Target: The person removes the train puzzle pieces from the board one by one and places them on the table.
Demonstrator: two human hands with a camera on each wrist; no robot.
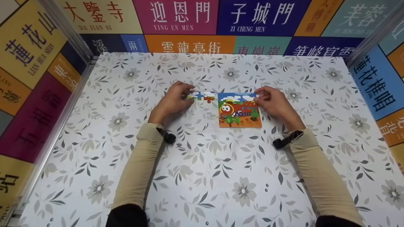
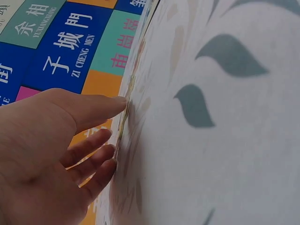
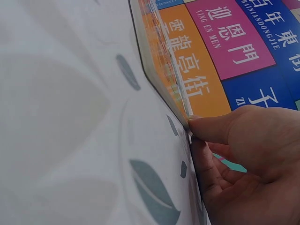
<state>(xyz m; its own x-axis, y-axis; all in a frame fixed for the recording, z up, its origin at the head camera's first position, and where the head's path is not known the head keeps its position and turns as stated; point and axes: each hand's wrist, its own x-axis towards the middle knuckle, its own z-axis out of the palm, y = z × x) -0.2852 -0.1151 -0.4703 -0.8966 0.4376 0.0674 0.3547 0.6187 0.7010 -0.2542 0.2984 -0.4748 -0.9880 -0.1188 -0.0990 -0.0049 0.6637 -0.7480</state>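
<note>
Apparently, work on the floral tabletop (image 1: 189, 176) was barely begun: the picture card (image 1: 233, 113) lay there, its far right corner pinched by the right hand (image 1: 274, 100); the left hand (image 1: 174, 100) touched, gripping or not I couldn't tell, one of two side-by-side puzzle pieces (image 1: 208, 95) left of it. The remaining scene seemed unassembled.

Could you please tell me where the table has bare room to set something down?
The floral tabletop is bare between the tan sleeves, in front of the train picture, and beyond it up to the lettered wall. It is crowded from the left hand across the puzzle pieces and train picture to the right hand.
</note>
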